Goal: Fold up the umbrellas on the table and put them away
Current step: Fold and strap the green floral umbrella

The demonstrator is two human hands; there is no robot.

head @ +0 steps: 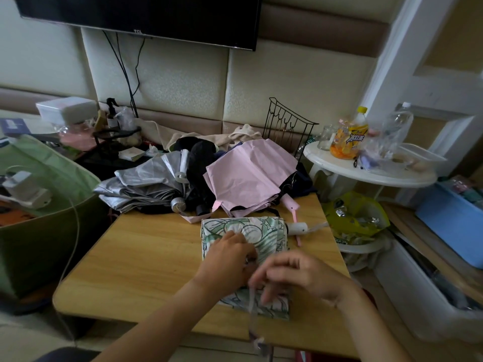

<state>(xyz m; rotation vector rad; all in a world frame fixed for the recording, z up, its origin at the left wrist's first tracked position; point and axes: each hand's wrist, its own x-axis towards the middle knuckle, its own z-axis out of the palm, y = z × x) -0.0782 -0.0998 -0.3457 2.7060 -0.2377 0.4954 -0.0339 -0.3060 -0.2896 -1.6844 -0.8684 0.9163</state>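
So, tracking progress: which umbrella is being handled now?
The green leafy umbrella, under the left hand and right hand; the silver umbrella, black umbrella and pink umbrella lie untouched behind.

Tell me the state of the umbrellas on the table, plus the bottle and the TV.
Green print umbrella: canopy gathered flat, left hand holds it, right hand pinches its strap.
Pink umbrella: collapsed, canopy loose.
Silver umbrella: collapsed, canopy loose.
Black umbrella: collapsed, bunched.
Yellow-capped bottle: upright, capped.
TV: off.

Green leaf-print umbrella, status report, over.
Left hand holds green leaf-print folded umbrella on wooden table. Right hand pinches its pale strap. Pink umbrella, silver umbrella loose behind.
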